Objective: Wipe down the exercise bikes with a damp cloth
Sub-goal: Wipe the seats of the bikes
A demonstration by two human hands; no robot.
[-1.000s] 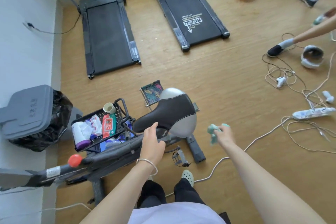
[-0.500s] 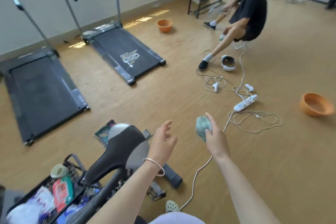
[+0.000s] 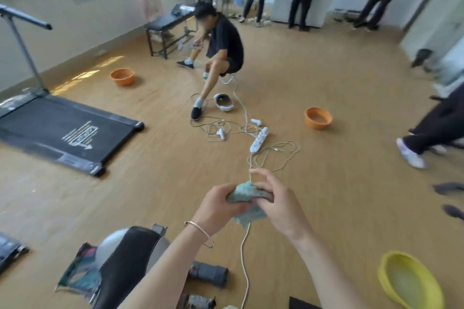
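Indoors, on a wood-patterned gym floor, a person's left hand (image 3: 217, 208) and right hand (image 3: 280, 211) both grasp a bunched green-blue cloth (image 3: 244, 194), the fingers of each curled round the wad. A thin bracelet (image 3: 200, 232) circles the left wrist. The cloth is held in the air between the two hands, beyond and to the right of the exercise bike (image 3: 130, 258), whose black-and-grey saddle shows at lower left; cloth and bike are apart.

Three basins stand on the floor. A yellow basin (image 3: 383, 276) at lower right, near the right forearm, holds a shallow pool of pale, cloudy liquid. An orange basin (image 3: 313, 125) sits farther off to the right; its inside looks pale, but what it holds cannot be told. A second orange basin (image 3: 123, 81) stands beyond the treadmill (image 3: 62, 130) at left, its contents out of sight.

Between the basins a white power strip (image 3: 259, 143) lies among looped cables, near a white headset (image 3: 224, 105) at the foot of a seated person in black (image 3: 226, 40).
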